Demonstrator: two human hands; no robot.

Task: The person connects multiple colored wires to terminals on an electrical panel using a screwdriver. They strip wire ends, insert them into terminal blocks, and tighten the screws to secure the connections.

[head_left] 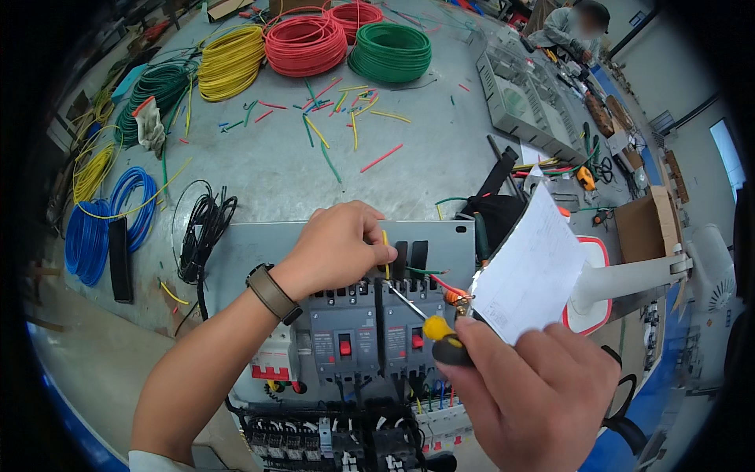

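My left hand (340, 244) pinches a short yellow wire (384, 253) and holds it upright at the top of two grey circuit breakers (376, 326) with red switches. My right hand (525, 392) grips a screwdriver (429, 322) with a yellow and black handle; its thin shaft points up-left at the top terminal of the right breaker. The same hand also holds a white sheet of paper (530, 266). The breakers sit on a grey mounting panel (259, 248). A brown watch is on my left wrist.
Coils of wire lie on the grey floor: yellow (230, 61), red (305, 43), green (390, 52), blue (106, 220), black (203, 224). Cut wire scraps are scattered between them. A grey metal enclosure (525, 98) and a seated person (570, 27) are at the far right; a cardboard box (646, 224) stands nearer.
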